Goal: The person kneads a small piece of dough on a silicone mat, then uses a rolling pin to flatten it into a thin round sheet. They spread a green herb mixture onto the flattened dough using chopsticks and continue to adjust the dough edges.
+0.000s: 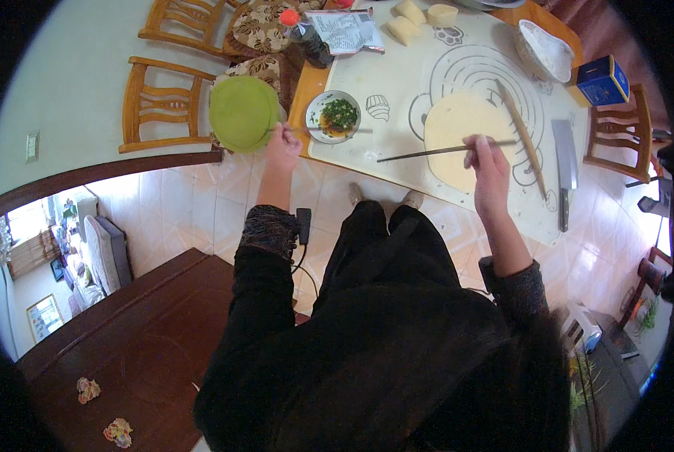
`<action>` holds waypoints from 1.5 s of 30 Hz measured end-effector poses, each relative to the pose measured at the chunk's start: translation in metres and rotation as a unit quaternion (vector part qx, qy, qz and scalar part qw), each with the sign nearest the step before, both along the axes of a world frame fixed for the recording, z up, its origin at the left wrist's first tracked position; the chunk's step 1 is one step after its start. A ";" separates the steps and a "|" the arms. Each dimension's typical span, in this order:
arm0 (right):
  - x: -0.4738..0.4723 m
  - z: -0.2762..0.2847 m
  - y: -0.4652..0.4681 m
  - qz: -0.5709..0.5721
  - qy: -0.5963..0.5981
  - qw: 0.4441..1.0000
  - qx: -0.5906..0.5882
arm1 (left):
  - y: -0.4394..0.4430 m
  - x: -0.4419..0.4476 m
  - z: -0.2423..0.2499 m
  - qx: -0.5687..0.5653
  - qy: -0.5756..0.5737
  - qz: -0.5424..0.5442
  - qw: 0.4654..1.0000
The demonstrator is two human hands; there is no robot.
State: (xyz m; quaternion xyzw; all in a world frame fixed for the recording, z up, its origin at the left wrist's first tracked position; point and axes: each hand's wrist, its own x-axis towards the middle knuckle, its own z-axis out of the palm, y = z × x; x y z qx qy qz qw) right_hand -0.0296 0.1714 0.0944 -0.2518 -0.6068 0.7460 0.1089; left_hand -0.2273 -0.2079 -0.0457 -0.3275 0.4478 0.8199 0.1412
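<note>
My left hand [283, 142] grips one end of a chopstick [362, 131] that reaches across a white bowl [314, 101] of chopped green onion in reddish-brown liquid. My right hand [488, 164] holds another dark chopstick [421, 153] above a rolled-out sheet of dough [455, 124]. The dough lies on a pale printed kneading mat [382, 73]. A tapered wooden rolling pin [522, 133] rests partly over the dough's right edge, and a cleaver [565, 155] lies to the right of it. Left of the bowl is a round green lid or disc [243, 113], close to my left hand.
A red-capped sauce bottle [311, 45] and a silver packet [348, 31] stand or lie at the table's far left. Dough pieces [407, 28], a white bowl with flour [546, 51] and a blue box [602, 81] are farther back. Wooden chairs [167, 107] flank the table.
</note>
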 end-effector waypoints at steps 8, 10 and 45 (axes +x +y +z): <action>-0.085 0.024 -0.069 0.151 0.140 0.973 0.109 | 0.070 0.010 0.162 -0.564 0.370 -0.174 0.717; -0.102 0.015 -0.089 0.187 0.193 0.955 0.128 | 0.093 0.015 0.174 -0.632 0.494 -0.236 0.548; -0.309 -0.150 -0.039 0.076 -0.172 0.878 0.441 | 0.048 0.033 0.109 -0.523 0.444 -0.330 0.648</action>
